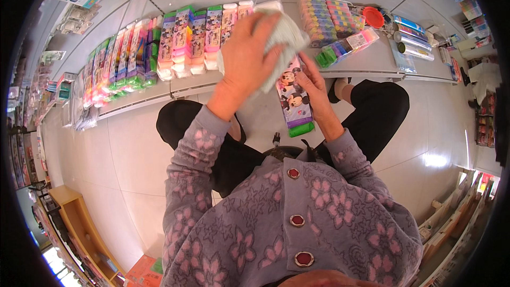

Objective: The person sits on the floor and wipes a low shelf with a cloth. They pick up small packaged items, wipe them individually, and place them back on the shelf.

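Observation:
My left hand (249, 57) grips a pale green cloth (289, 34), bunched under the palm and over the upper end of a long pack. That pack of coloured modelling clay (295, 101), with cartoon mouse prints and a green lower end, is in my right hand (316, 87). My right fingers hold it along its right side, above the floor between my knees. The cloth hides its top end. Behind the cloth, similar clay packs (213, 32) stand in a row on the low shelf (191, 87). Another clay pack (348, 47) lies slanted on the shelf to the right.
More clay packs (123, 57) line the shelf's left part. Beyond my right hand are bundled small colourful packs (318, 18), a red round lid (373, 17) and several rolls (414, 40). A wooden shelf unit (75, 215) stands lower left; an orange box (143, 271) is near it.

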`<action>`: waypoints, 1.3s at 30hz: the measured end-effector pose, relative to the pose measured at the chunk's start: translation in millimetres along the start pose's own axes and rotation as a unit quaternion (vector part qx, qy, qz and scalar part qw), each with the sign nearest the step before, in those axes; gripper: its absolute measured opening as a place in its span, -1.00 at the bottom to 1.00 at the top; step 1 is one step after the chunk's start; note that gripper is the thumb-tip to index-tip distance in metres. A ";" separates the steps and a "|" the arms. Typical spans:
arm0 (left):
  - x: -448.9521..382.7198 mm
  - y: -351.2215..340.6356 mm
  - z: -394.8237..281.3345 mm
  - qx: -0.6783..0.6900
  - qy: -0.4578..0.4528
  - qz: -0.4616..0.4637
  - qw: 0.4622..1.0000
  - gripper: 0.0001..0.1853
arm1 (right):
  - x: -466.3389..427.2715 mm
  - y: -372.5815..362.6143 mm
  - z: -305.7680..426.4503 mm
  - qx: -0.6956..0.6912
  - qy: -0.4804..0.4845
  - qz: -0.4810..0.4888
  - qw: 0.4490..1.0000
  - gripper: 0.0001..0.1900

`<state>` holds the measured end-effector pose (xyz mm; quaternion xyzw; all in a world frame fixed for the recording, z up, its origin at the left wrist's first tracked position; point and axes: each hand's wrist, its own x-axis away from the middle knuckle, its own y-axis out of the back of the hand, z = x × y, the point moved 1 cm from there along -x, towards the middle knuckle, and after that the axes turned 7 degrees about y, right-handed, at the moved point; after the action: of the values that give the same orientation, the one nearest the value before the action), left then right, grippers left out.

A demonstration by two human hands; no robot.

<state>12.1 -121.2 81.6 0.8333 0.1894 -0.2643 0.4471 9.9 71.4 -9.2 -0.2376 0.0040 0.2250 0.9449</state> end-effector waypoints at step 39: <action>5.3 -4.8 46.6 0.623 0.397 0.013 0.674 -0.58 | 19.0 22.0 24.1 -0.241 -0.143 -0.040 0.959 -0.37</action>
<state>1.0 -157.7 53.9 0.9475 0.1296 0.0411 -0.2894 15.2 107.6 0.2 -0.4233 -0.1954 0.2126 0.8587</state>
